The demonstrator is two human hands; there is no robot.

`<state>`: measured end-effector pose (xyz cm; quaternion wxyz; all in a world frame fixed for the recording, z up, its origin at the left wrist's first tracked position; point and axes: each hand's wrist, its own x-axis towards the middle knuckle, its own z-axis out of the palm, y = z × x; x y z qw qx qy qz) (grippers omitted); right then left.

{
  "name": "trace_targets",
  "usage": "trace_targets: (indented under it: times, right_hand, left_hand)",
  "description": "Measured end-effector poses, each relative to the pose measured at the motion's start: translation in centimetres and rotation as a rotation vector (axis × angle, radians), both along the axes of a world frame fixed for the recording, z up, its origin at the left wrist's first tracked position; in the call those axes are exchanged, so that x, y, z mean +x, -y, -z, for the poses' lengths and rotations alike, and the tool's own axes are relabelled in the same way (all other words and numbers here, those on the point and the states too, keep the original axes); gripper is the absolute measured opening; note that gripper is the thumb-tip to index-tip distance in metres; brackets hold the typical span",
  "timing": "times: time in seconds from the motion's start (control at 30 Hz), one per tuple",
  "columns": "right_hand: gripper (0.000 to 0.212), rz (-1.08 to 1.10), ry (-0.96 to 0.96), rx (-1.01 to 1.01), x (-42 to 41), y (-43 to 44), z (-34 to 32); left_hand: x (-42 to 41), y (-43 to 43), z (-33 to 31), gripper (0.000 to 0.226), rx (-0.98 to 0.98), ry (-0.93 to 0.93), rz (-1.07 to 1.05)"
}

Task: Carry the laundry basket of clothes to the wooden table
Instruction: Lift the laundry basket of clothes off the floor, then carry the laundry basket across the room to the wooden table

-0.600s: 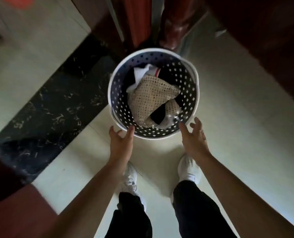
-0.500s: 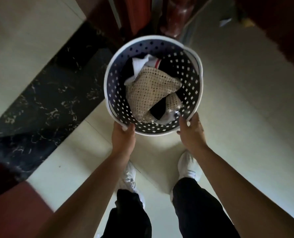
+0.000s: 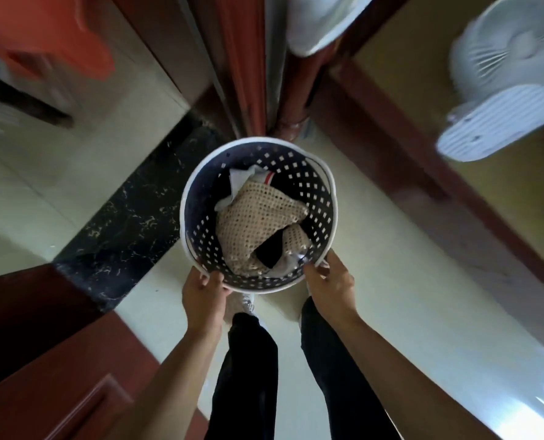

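Observation:
A round, dark laundry basket (image 3: 323, 192) with a white rim and square holes is held up in front of me, off the pale floor. Inside lie clothes: a beige mesh garment (image 3: 258, 227) on top, with white and black pieces under it. My left hand (image 3: 202, 296) grips the near-left rim, thumb over the edge. My right hand (image 3: 331, 284) grips the near-right rim. No wooden table can be made out in view.
A black marble strip (image 3: 127, 223) crosses the floor at the left. A red-brown door (image 3: 41, 376) stands at the lower left and dark wooden frames (image 3: 251, 74) ahead. A white fan (image 3: 505, 81) sits at the upper right. My legs and white shoes are below the basket.
Both hands went from hovering open near the rim to gripping it, and the basket has risen from the floor. The view has tilted up, showing the fan.

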<state>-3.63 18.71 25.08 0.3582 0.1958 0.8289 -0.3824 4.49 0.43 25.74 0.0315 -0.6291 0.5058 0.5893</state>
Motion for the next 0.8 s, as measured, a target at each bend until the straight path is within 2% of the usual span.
trace_targets:
  times: [0.07,0.2,0.3,0.37,0.43,0.57,0.67,0.8]
  right_hand:
    - [0.025,0.013,0.006,-0.036,0.1,-0.1,-6.1]
    - [0.058,0.067,0.036,-0.122,-0.2,-0.8,-16.4]
    - [0.051,0.123,0.020,-0.210,-1.1,-2.1,-22.5]
    - [0.044,0.142,-0.042,-0.247,-1.1,-2.8,-26.3]
    - [0.047,0.158,-0.121,-0.301,-0.3,-3.1,-29.8]
    - [0.071,0.246,-0.294,-0.344,2.7,-3.1,-35.3]
    - [0.067,0.403,-0.408,-0.350,6.2,-3.6,-38.1]
    - [0.057,0.591,-0.505,-0.321,12.4,-5.4,-40.5]
  left_hand:
    - [0.3,0.1,-6.4,0.028,-0.004,-0.018,-0.006]
    - [1.4,0.8,-18.0,0.025,-0.059,-0.056,0.106]
    - [2.0,2.2,-24.7,0.033,-0.087,-0.094,0.244]
    - [2.2,2.6,-28.7,0.029,-0.105,-0.137,0.332]
    - [2.1,2.7,-32.2,0.025,-0.169,-0.188,0.416]
    - [1.3,3.1,-37.4,0.044,-0.213,-0.363,0.546]
    - [1.0,3.4,-39.3,0.057,-0.157,-0.495,0.626]
    - [0.6,1.3,-41.3,0.054,-0.096,-0.636,0.795]
